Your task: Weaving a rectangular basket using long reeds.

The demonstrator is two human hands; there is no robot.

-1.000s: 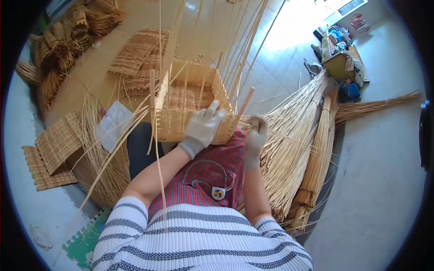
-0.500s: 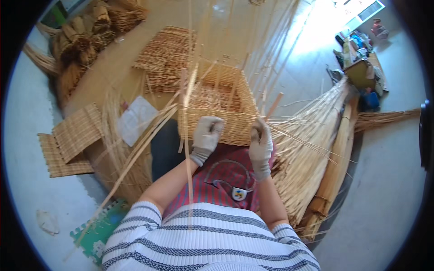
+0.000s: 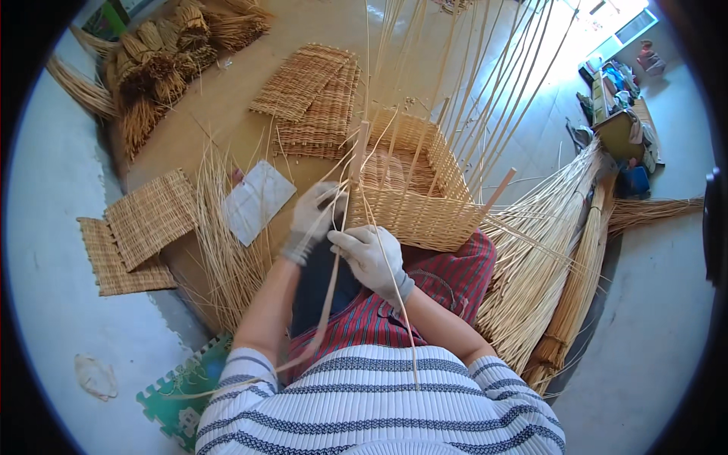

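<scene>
A rectangular woven basket (image 3: 417,220) is being supported at the knees, its lower right corner being met by red striped cloth (image 3: 462,277); its two near corners are being marked by flat wooden sticks (image 3: 359,152); thin upright strands (image 3: 523,83) are being fanned out above its far and right sides. Just beside its near left corner, the left hand (image 3: 312,216), gloved and blurred, is being held with fingers curled; whether anything is being gripped there cannot be made out. Just below that corner, the right hand (image 3: 375,256), also gloved, is being held with thumb and forefinger drawn nearly together at a pale strip (image 3: 331,292); whether the strip is being pinched is not clear. A thinner strip (image 3: 398,299) is being draped past the right hand onto the striped sweater (image 3: 379,387). Farther left, a white sheet (image 3: 259,201) is being surrounded by loose strands (image 3: 224,250); woven panels (image 3: 152,216) are being overlapped beyond; at right, a pale bundle (image 3: 531,265) is being spread along the floor.
</scene>
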